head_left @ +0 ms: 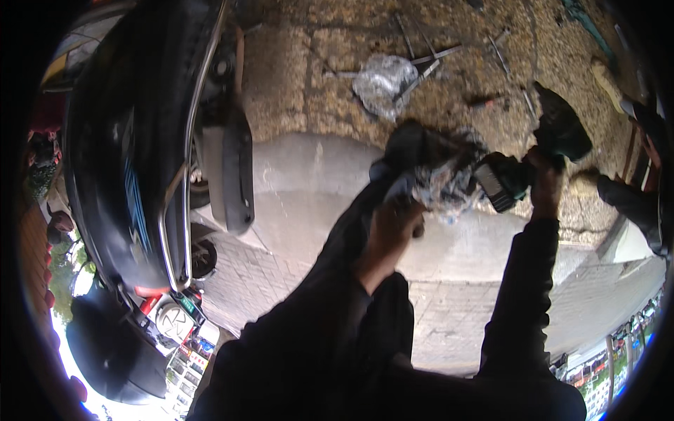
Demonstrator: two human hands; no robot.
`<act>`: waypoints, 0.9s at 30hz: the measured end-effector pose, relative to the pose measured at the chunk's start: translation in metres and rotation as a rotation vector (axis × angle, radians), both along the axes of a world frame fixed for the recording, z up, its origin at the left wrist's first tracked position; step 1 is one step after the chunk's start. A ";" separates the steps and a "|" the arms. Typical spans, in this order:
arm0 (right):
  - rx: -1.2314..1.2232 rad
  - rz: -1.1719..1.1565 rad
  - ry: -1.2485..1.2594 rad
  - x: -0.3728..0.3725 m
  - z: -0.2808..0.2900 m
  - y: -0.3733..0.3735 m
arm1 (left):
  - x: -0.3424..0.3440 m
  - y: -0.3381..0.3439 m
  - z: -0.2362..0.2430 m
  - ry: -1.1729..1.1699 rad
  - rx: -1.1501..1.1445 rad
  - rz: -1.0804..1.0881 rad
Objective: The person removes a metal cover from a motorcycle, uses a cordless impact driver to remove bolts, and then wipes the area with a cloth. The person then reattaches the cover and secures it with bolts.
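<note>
My right hand point(545, 175) is closed on the handle of a dark cordless power tool point(560, 126), its battery block pointing down and left. My left hand point(392, 231) is closed, with a small dark item at its fingertips that I cannot make out. It sits just below a greasy, grey-and-bluish mechanical part or bundle point(449, 179), blurred, lying in front of me. My dark-clothed legs and shoe show beside and behind that hand. Just beyond lie a crumpled clear plastic bag point(379, 84), several metal wrenches point(425, 59) and a small orange-handled tool point(483, 104).
A black scooter point(123, 168) with chrome rails takes up the left. Another person's dark-clad leg point(625, 203) is at the right edge, near a teal tool point(583, 17) and a pale bar point(605, 81). A concrete step point(288, 168) and paving point(449, 302) lie underneath.
</note>
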State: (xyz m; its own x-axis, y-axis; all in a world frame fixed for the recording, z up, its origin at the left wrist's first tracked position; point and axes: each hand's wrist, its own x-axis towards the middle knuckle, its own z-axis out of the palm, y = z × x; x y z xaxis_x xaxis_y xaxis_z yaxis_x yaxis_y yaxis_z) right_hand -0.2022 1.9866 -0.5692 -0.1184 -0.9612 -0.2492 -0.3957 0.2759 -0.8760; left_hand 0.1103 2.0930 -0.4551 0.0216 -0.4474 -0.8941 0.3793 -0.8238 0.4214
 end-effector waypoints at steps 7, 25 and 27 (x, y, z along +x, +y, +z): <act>0.482 -0.253 -0.653 0.126 0.177 0.189 | 0.051 0.058 0.041 0.286 -0.225 0.642; -0.047 0.749 -0.277 0.364 0.317 0.484 | 0.218 0.352 0.234 0.464 -0.175 0.941; -0.034 0.829 -0.093 0.406 0.321 0.516 | 0.262 0.395 0.235 0.411 -0.199 0.987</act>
